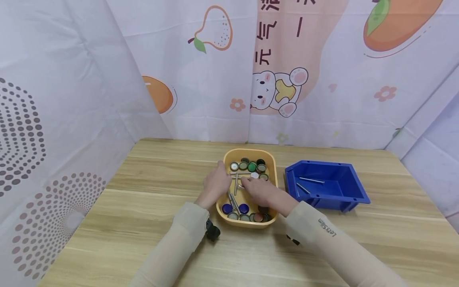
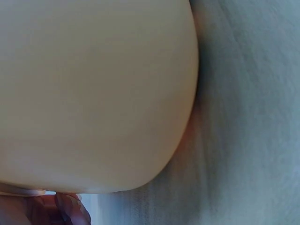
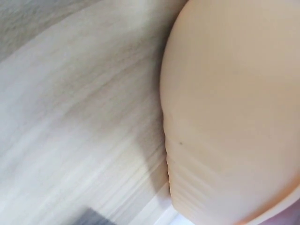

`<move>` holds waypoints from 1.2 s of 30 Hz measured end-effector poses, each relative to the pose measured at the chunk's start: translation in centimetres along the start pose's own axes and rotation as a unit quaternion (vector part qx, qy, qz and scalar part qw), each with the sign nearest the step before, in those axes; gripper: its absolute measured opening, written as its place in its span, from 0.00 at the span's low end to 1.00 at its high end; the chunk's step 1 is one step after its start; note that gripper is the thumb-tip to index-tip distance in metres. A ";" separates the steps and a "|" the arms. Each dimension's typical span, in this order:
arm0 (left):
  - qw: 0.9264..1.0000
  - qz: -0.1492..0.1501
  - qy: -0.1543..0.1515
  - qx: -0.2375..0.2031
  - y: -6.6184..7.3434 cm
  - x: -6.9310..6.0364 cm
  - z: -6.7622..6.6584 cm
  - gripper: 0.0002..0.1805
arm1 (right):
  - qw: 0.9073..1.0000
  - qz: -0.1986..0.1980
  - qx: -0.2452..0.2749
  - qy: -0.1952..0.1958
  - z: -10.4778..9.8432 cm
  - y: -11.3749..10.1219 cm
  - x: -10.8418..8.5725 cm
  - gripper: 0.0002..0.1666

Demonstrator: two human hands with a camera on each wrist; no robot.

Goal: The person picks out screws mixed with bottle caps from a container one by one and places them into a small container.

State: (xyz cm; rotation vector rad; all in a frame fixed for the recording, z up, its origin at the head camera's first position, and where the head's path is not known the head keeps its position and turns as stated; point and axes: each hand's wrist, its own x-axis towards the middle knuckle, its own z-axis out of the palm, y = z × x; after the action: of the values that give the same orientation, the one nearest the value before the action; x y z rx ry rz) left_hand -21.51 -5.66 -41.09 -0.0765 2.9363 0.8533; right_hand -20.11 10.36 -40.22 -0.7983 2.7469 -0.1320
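A yellow plastic tub [image 1: 250,225] holds crown bottle caps [image 1: 252,166] and several metal bolts [image 1: 236,185]. My left hand [image 1: 217,181] grips the tub's left rim; in the left wrist view its fingers [image 2: 70,208] show below the tub's outer wall [image 2: 93,93]. Over the right rim, my right hand [image 1: 259,190] reaches inside, its fingertips down among the bolts. A short length of a bolt [image 1: 241,186] shows right at those fingertips; whether they pinch it is hidden. The right wrist view has only the tub's outer wall [image 3: 229,108] beside the tabletop.
To the right of the tub stands a blue bin [image 1: 328,201] with two bolts [image 1: 311,180] lying in it. Both stand on a wood-grain table [image 1: 161,171]. A printed curtain [image 1: 201,91] hangs behind the table and along its sides.
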 end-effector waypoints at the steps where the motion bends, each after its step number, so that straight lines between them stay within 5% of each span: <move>1: 1.000 -0.001 -0.001 -0.002 0.0 0.0 0.0 0.19 | 1.000 -0.002 0.001 -0.004 0.0 0.0 0.0 0.06; 5: 1.000 0.000 -0.004 -0.007 0.0 -0.2 -0.2 0.19 | 1.000 -0.019 -0.012 0.004 -0.1 0.0 -0.2 0.06; 12: 1.000 0.004 -0.005 -0.009 -0.1 -0.1 0.0 0.22 | 1.000 0.008 -0.011 -0.009 0.1 -0.2 -0.3 0.03; 20: 1.000 0.002 -0.003 -0.009 -0.2 -0.1 0.0 0.21 | 0.995 0.028 0.087 -0.048 -0.3 -0.5 -0.2 0.08; 28: 1.000 0.000 -0.004 -0.010 -0.1 -0.1 -0.1 0.23 | 0.995 0.025 0.095 -0.015 -0.5 -0.3 -0.4 0.10; 36: 1.000 -0.001 -0.001 -0.008 -0.1 -0.1 -0.1 0.20 | 0.974 -0.006 0.226 0.005 -1.5 0.3 -0.9 0.10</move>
State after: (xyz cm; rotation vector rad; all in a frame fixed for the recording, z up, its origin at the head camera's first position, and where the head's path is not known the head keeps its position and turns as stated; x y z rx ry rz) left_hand -21.42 -5.84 -41.05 -0.0788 2.9267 0.8753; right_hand -20.03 11.11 -38.63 -0.6836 2.5652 -0.7333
